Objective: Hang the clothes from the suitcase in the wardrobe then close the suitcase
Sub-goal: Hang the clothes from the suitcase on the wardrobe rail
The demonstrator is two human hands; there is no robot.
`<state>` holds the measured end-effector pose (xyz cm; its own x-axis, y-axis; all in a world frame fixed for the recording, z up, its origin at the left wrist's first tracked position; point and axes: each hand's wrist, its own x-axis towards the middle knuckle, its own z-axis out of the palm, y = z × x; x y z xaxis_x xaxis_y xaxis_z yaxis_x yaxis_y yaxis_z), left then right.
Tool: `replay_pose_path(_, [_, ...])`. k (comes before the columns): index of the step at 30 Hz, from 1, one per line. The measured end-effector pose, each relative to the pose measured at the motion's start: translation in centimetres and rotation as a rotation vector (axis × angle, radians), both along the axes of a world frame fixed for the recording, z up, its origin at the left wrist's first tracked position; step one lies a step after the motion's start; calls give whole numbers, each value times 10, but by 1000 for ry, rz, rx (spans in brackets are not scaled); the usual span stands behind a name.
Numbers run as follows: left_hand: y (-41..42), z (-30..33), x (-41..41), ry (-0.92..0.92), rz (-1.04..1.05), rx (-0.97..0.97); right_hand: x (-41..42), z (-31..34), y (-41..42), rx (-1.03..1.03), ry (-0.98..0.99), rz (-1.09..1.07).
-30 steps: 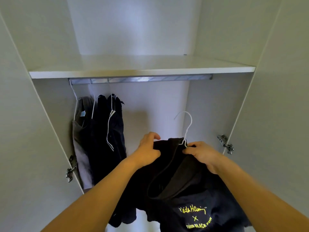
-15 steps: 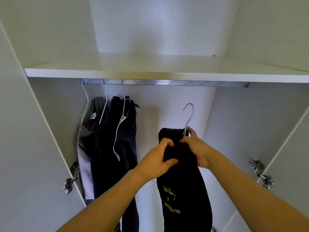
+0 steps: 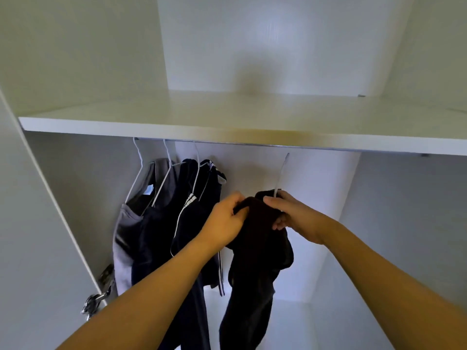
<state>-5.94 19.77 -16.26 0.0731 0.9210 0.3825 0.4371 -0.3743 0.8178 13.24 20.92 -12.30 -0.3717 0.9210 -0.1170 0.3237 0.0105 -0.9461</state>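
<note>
A black T-shirt (image 3: 255, 261) hangs on a white wire hanger (image 3: 281, 176) whose hook reaches up to the metal rail (image 3: 252, 144) under the shelf; the shelf edge hides the hook's tip. My left hand (image 3: 225, 221) grips the shirt's left shoulder. My right hand (image 3: 290, 213) grips the right shoulder at the base of the hook. To the left, three garments hang from the rail on white hangers: a grey top (image 3: 131, 223), a dark navy one (image 3: 161, 236) and a striped navy jacket (image 3: 202, 203). The suitcase is out of view.
A white shelf (image 3: 177, 122) spans the wardrobe above the rail. White side walls stand left (image 3: 50, 198) and right (image 3: 404, 210). A metal door hinge (image 3: 97, 296) sticks out at the lower left. Rail space lies open right of the held hanger.
Both hands have raised the shirt and hanger up toward the rail. The view has tilted upward, and the hook now reaches the shelf's underside.
</note>
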Motion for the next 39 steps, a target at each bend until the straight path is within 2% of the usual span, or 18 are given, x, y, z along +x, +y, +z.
replay_pose_path(4, [15,0,0,30,65,-41,-8,2,10,63,-171,72])
replay_pose_path(7, [21,1,-1,45,128,-85,-17,-3,19,127,-189,-13])
replay_pose_path(12, [19,-4,-2,34,225,-158,-13,-16,34,24,48,-181])
replay_pose_path(15, [10,-11,-4,254,480,-94,-12,-22,45,-4,167,-275])
replay_pose_path(16, [3,-12,-4,248,514,-80,-12,-22,48,-6,188,-299])
replay_pose_path(19, [-32,-13,-2,-39,278,-216,-18,-17,58,-9,199,-319])
replay_pose_path(20, [-44,-16,-2,-80,186,-245,-20,-16,61,-6,195,-319])
replay_pose_path(22, [-64,-24,-2,49,127,-159,-25,-15,66,2,184,-326])
replay_pose_path(25, [-70,-45,-6,594,259,194,-29,-16,73,2,164,-327])
replay_pose_path(27, [-64,-55,-9,746,307,315,-30,-16,76,-12,152,-308])
replay_pose_path(29, [-55,-58,-13,791,352,332,-30,-17,77,-14,127,-283])
replay_pose_path(31, [-47,-57,-17,769,375,319,-29,-17,78,20,52,-275])
replay_pose_path(35, [-39,-32,-8,599,399,350,-22,-14,83,131,-118,-283])
replay_pose_path(37, [-30,-10,2,551,413,342,-21,-16,78,189,-200,-207])
replay_pose_path(39, [-13,9,8,493,435,342,-25,-18,72,204,-199,-131])
